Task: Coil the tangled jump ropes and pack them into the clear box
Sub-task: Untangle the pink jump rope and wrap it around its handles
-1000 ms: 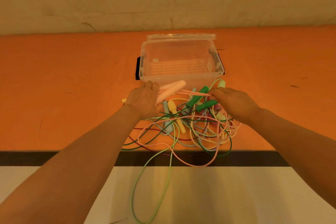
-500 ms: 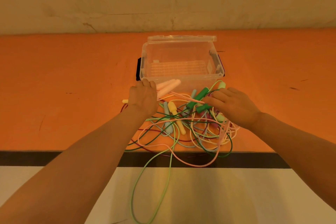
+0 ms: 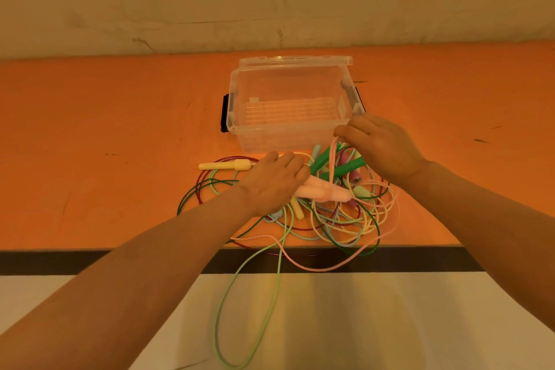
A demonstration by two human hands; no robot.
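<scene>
Left hand (image 3: 274, 182) grips the pair of pink handles (image 3: 322, 192), fingers curled round their near ends, held low over the tangle of jump ropes (image 3: 330, 213). Right hand (image 3: 380, 146) is raised just in front of the clear box (image 3: 288, 108), thumb and forefinger pinching the pink cord (image 3: 332, 165), which runs down from the pinch to the pink handles. Rest of that cord loops out past the desk's front edge and back.

Clear box sits open near the middle of the orange desk (image 3: 105, 129), lid (image 3: 295, 61) tipped back behind it, black latches on both ends, nothing inside. Tangle lies between box and front edge: green handles (image 3: 336, 162) close beside the right hand, yellow handle (image 3: 225, 165) off to the left of the pile, apart from it, dark red and dark green loops around it. Light green cord (image 3: 270, 294) hangs over the front edge in a long loop toward the floor.
</scene>
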